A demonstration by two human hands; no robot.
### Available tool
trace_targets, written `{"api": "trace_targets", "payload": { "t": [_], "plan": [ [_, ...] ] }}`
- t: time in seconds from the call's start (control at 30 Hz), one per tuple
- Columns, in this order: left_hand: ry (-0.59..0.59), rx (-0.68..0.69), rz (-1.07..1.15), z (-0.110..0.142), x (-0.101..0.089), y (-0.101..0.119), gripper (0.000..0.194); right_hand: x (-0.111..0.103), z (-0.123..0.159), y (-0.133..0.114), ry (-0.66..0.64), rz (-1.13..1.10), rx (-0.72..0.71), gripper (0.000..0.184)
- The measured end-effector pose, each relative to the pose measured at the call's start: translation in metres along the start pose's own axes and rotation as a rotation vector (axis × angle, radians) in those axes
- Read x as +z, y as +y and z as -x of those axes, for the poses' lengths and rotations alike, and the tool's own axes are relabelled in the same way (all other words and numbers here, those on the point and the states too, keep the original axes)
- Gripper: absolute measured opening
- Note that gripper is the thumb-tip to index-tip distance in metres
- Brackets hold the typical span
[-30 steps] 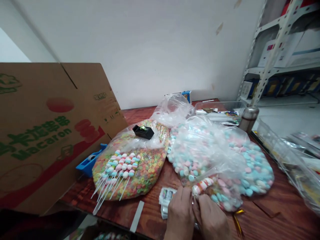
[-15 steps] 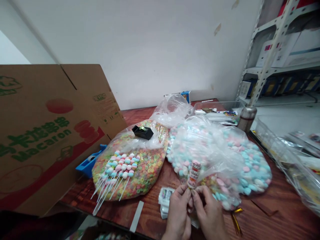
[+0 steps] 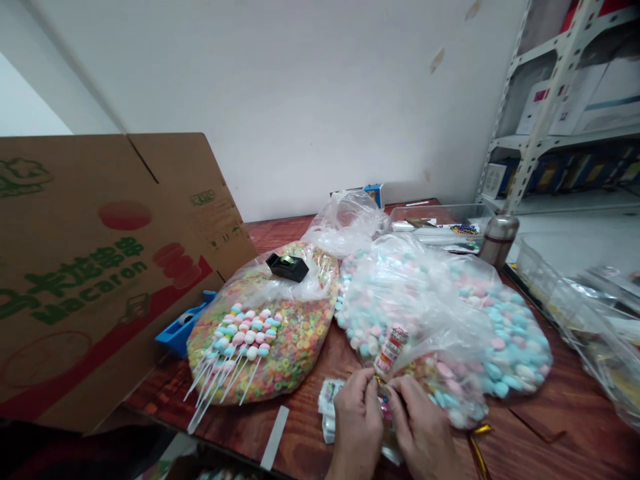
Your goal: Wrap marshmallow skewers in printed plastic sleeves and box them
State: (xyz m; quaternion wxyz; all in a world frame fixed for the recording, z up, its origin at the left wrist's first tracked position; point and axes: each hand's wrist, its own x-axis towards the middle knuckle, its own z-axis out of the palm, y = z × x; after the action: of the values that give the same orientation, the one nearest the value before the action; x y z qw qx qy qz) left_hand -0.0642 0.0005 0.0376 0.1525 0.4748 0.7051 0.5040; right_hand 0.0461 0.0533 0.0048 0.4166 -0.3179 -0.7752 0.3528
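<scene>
In the head view, both hands work at the gathered neck of a small candy packet in a printed wrapper (image 3: pixel 391 349), which tilts up and to the right. My left hand (image 3: pixel 356 419) pinches the neck from the left, fingers closed. Opposite it, my right hand (image 3: pixel 420 421) is closed on the same neck, thumb and forefinger at a gold twist tie (image 3: pixel 380 380). The packet's lower end is partly hidden between the hands. Just left of my left hand lie small clear packets (image 3: pixel 329 398). More gold twist ties (image 3: pixel 481 440) rest to the right of my right hand.
Marshmallow skewers (image 3: pixel 249 333) lie on a bag of colourful rings (image 3: pixel 305 340), beside a black tape dispenser (image 3: pixel 288 267). Marshmallow bags (image 3: pixel 510 333) spread behind my hands. A cardboard box (image 3: pixel 75 267), blue dispenser (image 3: pixel 184 330), steel flask (image 3: pixel 499 240) and clear tray (image 3: pixel 555 293) surround them.
The wrapped packet leans further right, and both hands have shifted slightly at its neck. More of the gold tie shows between the fingers. The whole view has moved a little.
</scene>
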Motion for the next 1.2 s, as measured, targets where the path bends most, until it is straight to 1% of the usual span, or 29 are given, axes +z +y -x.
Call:
{"api": "trace_targets", "payload": {
  "t": [0.1, 0.2, 0.27, 0.33, 0.43, 0.5, 0.57, 0.7, 0.77, 0.83, 0.93, 1.03, 1.1, 1.2],
  "plan": [
    [0.026, -0.105, 0.115, -0.003, 0.002, 0.002, 0.024, 0.003, -0.003, 0.002, -0.010, -0.048, 0.025, 0.021],
    [0.038, -0.201, 0.246, -0.003, 0.006, -0.001, 0.029, 0.003, -0.007, 0.003, -0.044, -0.190, 0.171, 0.018],
    [0.021, -0.264, 0.323, -0.002, 0.007, -0.005, 0.034, 0.004, -0.010, 0.003, -0.046, -0.289, 0.287, 0.021],
    [-0.007, -0.317, 0.390, -0.001, 0.008, -0.007, 0.038, 0.005, -0.012, 0.001, -0.069, -0.471, 0.395, 0.029],
    [-0.038, -0.354, 0.459, 0.000, 0.008, -0.008, 0.040, 0.009, -0.015, -0.003, -0.150, -0.798, 0.533, 0.040],
    [-0.034, -0.360, 0.480, 0.000, 0.008, -0.006, 0.040, 0.012, -0.016, -0.006, -0.169, -0.868, 0.551, 0.041],
    [-0.023, -0.372, 0.493, 0.000, 0.009, -0.004, 0.040, 0.014, -0.015, -0.007, -0.172, -0.884, 0.556, 0.038],
    [-0.006, -0.396, 0.475, 0.000, 0.011, 0.000, 0.042, 0.014, -0.013, -0.005, -0.167, -0.829, 0.536, 0.035],
    [0.005, -0.391, 0.439, -0.001, 0.011, 0.002, 0.040, 0.012, -0.012, -0.001, -0.137, -0.736, 0.493, 0.033],
    [0.011, -0.379, 0.419, -0.002, 0.011, 0.001, 0.038, 0.009, -0.011, 0.001, -0.082, -0.629, 0.436, 0.027],
    [-0.013, -0.384, 0.420, -0.003, 0.009, 0.000, 0.039, 0.006, -0.011, 0.003, -0.010, -0.405, 0.275, 0.020],
    [-0.028, -0.367, 0.372, -0.004, 0.007, 0.000, 0.037, 0.007, -0.012, 0.002, -0.006, -0.227, 0.138, 0.022],
    [-0.022, -0.324, 0.298, -0.004, 0.006, 0.001, 0.035, 0.007, -0.012, 0.001, -0.018, -0.193, 0.128, 0.020],
    [-0.006, -0.174, 0.165, -0.001, 0.006, 0.003, 0.030, 0.006, -0.012, 0.000, -0.017, -0.138, 0.139, 0.022]
  ]
}}
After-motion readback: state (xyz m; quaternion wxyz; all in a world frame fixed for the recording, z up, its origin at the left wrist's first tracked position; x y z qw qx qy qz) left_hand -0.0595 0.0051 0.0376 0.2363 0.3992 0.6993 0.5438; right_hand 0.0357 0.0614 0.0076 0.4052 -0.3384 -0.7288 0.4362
